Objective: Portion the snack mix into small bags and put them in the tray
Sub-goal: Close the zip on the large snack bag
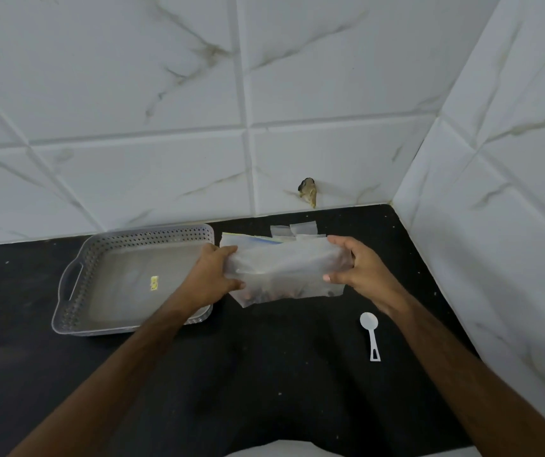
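- Bench [264, 374]: black surface with scattered pale specks, meeting the walls at a corner on the far right.
- Rear wall [165, 94]: large white tiles with grey-brown marble veining, raised joints between them.
- Side wall [511, 192]: same veined white tile, running along the right edge of the bench.
- Hole in the rear wall [308, 191]: dark, ragged opening low in a tile, just above the bench line, with yellowish-brown staining below it.
- Pale strip [330, 451]: light-coloured edge at the bottom of the view; what it is cannot be told.
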Action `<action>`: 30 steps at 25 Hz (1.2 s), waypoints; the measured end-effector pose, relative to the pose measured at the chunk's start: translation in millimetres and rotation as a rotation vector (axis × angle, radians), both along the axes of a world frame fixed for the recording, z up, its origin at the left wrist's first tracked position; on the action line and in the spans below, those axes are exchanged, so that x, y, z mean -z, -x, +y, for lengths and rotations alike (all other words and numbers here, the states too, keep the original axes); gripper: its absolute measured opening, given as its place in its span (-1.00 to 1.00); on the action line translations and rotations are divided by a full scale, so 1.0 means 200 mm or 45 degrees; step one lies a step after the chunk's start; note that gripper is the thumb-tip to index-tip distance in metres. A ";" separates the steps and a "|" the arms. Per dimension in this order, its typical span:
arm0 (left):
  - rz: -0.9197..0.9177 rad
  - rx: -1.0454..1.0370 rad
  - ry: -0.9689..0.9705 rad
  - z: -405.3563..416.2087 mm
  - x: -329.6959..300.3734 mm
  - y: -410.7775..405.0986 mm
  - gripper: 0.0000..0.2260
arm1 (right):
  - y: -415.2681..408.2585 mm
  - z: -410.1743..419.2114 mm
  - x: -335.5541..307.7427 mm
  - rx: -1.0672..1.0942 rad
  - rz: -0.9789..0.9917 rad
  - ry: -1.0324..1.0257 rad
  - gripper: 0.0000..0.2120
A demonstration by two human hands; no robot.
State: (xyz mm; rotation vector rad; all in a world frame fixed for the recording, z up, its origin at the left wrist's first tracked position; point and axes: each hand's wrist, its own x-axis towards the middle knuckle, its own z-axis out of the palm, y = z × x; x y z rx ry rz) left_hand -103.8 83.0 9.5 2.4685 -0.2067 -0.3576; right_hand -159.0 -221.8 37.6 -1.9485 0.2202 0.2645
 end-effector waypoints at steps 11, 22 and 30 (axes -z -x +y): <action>-0.064 -0.039 0.447 0.05 -0.02 -0.05 -0.84 | -0.02 -0.14 0.00 0.068 -0.273 0.199 -0.84; 0.550 -0.743 1.304 -0.07 0.11 0.11 -0.73 | 0.09 -0.10 0.18 -0.104 0.634 -0.901 -0.37; 0.789 -0.602 1.105 0.06 0.09 0.14 -0.63 | 0.02 0.09 0.11 -0.028 0.486 -0.894 -0.53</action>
